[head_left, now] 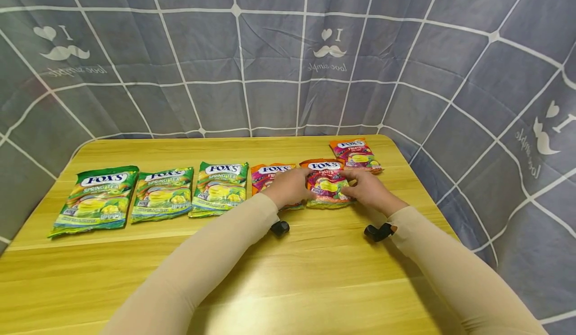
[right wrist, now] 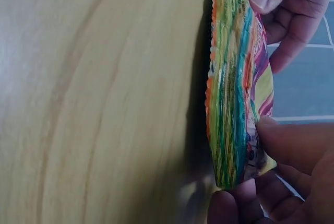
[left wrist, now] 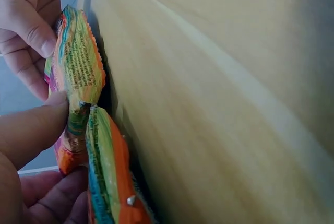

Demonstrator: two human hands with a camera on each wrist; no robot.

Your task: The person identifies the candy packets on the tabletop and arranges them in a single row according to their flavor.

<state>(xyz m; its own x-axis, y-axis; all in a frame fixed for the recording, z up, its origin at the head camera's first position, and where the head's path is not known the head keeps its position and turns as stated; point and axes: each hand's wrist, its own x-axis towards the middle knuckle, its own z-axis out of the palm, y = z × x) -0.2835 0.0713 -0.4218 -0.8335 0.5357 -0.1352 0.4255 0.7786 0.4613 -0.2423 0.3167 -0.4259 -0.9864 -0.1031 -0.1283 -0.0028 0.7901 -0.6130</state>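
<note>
An orange-and-purple Fox's Fruits candy bag [head_left: 327, 185] lies face up near the right of the row, its bottom edge toward me. My left hand [head_left: 290, 187] grips its left side, thumb [left wrist: 34, 130] on the front and fingers curled at the edge. On the opposite side my right hand [head_left: 370, 191] pinches the bag, thumb [right wrist: 292, 140] on top and fingertips under its edge. A second Fruits bag [head_left: 261, 175] sits just left, partly hidden behind my left hand. Behind my right hand lies a third, smaller-looking Fruits bag [head_left: 357, 155].
Green Fox's Spring Tea bags lie in a row to the left: a large one [head_left: 96, 200], a middle one [head_left: 163, 195] and one [head_left: 220, 187] beside the Fruits bags. The wooden table [head_left: 288, 275] ends at a grey checked curtain [head_left: 274, 50].
</note>
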